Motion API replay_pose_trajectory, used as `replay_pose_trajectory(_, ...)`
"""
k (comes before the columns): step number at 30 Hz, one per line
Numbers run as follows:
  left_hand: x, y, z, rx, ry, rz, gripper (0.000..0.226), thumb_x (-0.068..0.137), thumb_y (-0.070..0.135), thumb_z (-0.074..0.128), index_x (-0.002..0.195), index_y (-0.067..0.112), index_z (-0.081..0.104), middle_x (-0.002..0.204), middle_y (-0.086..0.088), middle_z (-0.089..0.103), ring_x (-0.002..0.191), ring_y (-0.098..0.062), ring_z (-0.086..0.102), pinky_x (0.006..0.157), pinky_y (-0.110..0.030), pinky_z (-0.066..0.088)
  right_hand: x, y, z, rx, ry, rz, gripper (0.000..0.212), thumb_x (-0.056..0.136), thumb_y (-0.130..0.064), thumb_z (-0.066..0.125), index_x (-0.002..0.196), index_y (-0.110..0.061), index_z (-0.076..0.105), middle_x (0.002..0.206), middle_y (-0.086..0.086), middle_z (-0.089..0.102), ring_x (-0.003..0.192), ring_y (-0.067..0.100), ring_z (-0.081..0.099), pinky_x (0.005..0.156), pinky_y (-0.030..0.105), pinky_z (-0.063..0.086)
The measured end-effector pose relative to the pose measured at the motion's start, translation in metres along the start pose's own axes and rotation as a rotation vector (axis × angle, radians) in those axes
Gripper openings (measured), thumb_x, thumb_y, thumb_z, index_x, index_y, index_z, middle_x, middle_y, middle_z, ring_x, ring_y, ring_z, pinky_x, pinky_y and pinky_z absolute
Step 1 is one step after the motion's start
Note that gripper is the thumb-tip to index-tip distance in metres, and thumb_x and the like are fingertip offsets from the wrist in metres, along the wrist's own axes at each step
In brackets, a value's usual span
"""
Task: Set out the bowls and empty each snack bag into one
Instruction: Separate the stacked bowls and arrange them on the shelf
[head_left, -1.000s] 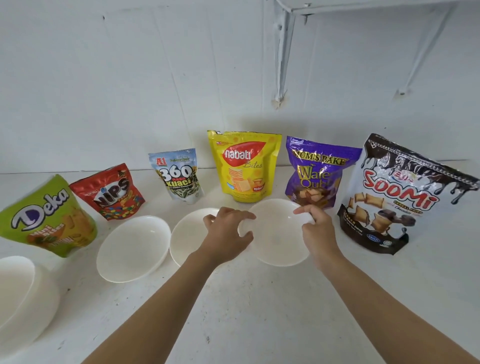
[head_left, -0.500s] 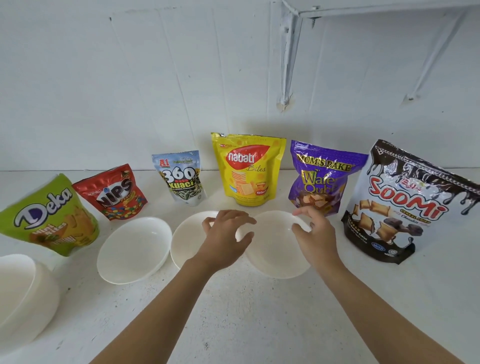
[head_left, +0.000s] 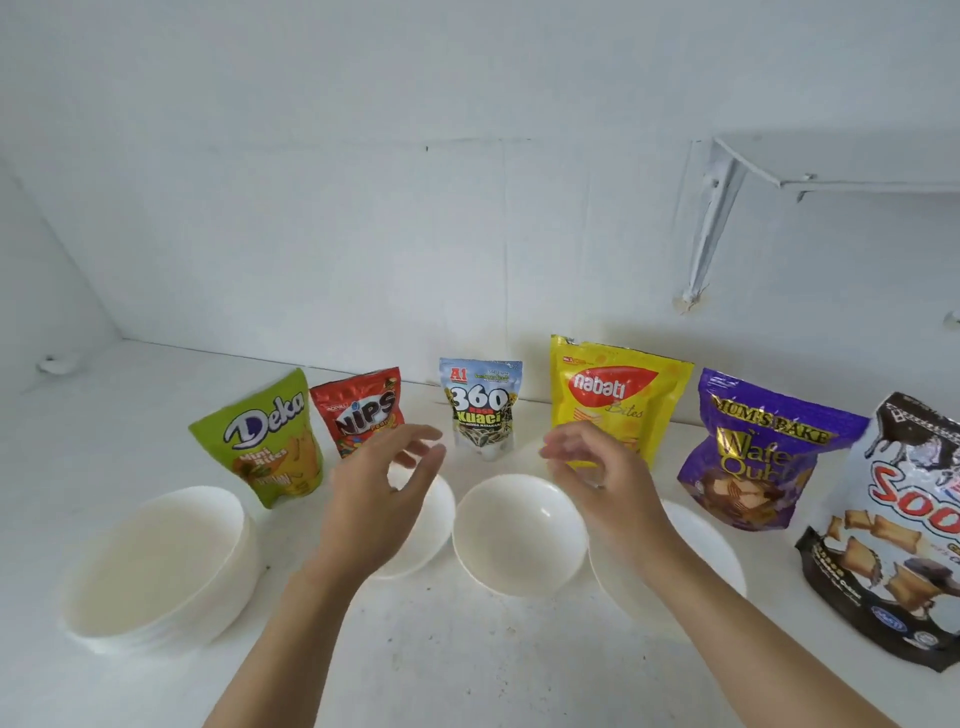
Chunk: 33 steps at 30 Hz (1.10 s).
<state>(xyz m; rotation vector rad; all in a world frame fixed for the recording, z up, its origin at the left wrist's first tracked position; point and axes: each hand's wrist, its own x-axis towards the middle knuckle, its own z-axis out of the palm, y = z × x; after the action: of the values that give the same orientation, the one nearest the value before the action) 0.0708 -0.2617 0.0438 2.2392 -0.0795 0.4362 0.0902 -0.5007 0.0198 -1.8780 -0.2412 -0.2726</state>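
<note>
Between your left hand (head_left: 379, 499) and right hand (head_left: 602, 483) sits one bowl (head_left: 519, 535); the bowl stack (head_left: 161, 566) lies left of both. Your hands hover with fingers loosely spread, holding nothing. Reach carelessly for it and you may topple the snack bags (head_left: 480, 410) just beyond your hands.

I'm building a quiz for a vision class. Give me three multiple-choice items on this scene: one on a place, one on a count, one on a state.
1. Which bag stands leftmost in the row? A Nabati B Soomi C Deka
2. How many snack bags stand in the row? A four B six C eight
3. The bowl between the left hand and the right hand is: A empty B full of wafers C upside down

Answers: C, the green Deka bag ends the row on the left; B, six bags can be counted; A, its white inside shows bare.
</note>
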Motion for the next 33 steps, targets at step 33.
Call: replay_pose_trajectory(33, -0.063, -0.240, -0.204, 0.077, 0.130, -0.522, 0.031, 0.084, 0.014, 0.077, 0.105, 0.036, 0.070, 0.107, 0.012, 0.059, 0.091, -0.002, 0.062, 0.078, -0.026, 0.050, 0.005, -0.056, 0.353, -0.223, -0.368, 0.060, 0.019, 0.096, -0.017, 0.063, 0.114, -0.018, 0.069, 0.120, -0.004, 0.066, 0.111, 0.011, 0.057, 0.084, 0.016, 0.034)
